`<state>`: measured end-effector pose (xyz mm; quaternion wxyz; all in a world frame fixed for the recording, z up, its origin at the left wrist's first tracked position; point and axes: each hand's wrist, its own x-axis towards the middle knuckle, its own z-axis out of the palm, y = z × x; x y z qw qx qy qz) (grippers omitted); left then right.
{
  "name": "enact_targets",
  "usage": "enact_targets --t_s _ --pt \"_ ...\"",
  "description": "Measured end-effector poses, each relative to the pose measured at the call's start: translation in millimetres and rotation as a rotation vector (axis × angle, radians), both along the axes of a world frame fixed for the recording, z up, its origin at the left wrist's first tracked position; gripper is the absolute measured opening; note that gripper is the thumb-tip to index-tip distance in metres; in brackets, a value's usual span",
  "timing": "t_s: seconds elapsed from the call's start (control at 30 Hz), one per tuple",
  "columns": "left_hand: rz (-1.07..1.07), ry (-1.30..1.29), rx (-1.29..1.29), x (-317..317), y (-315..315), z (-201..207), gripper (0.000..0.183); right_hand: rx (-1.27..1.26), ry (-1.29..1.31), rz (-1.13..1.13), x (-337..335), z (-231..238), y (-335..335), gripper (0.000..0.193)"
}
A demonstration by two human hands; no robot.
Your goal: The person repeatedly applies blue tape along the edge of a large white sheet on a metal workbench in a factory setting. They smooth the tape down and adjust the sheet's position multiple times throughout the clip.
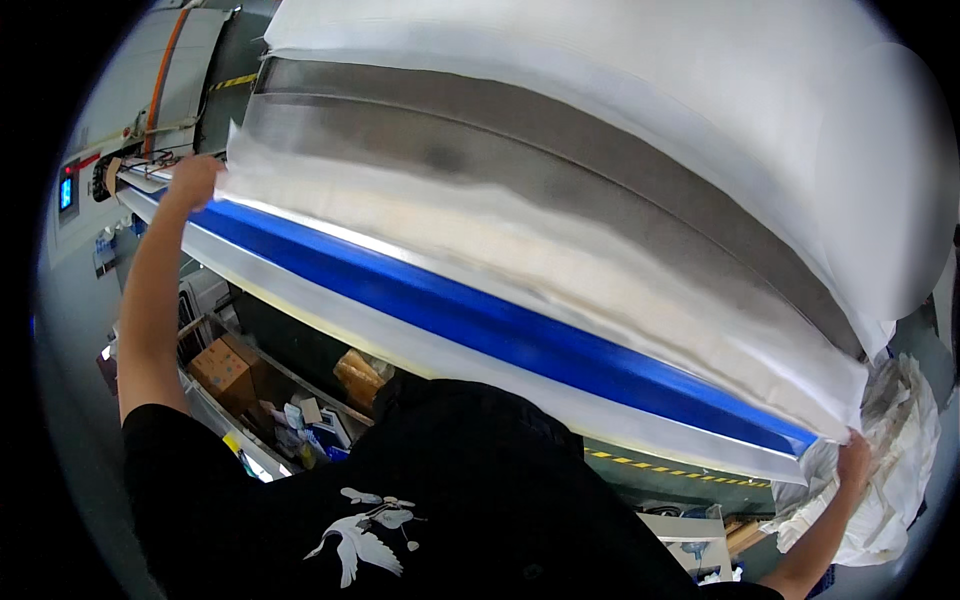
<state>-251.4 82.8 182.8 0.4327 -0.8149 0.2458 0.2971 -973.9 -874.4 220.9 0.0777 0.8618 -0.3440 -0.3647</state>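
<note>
A long strip of thin white fabric (560,275) stretches across the worktable, held at its two ends. My left hand (196,182) is closed on its left corner, and my right hand (854,458) pinches the right corner at the far right. My arms are spread wide. In front of the fabric's near edge lies a long blue strip (480,320), with a pale table edge (420,350) on my side of it. Beyond the fabric a grey surface (450,125) shows. A broad white sheet (650,70) covers the area behind that.
Below the table at left, a shelf holds a cardboard box (225,370) and several small packages. Crumpled white plastic sheeting (890,470) hangs at the right. A control box with a lit display (67,192) stands at far left. Yellow-black floor tape (680,470) runs below the table.
</note>
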Motion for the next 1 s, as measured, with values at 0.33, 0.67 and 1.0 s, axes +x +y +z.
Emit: enact_targets --t_s 0.33,0.67,1.0 --pt "-0.012 0.278 0.336 -91 27 -69 0.025 0.112 0.48 0.164 -55 -45 88 0.021" --pt "0.356 -0.189 0.342 -66 13 -82 0.034 0.079 0.506 -0.013 -97 -62 101 0.023" --pt "-0.151 -0.264 -0.194 -54 100 -123 0.031 0.457 0.341 0.062 -23 -95 139 0.053"
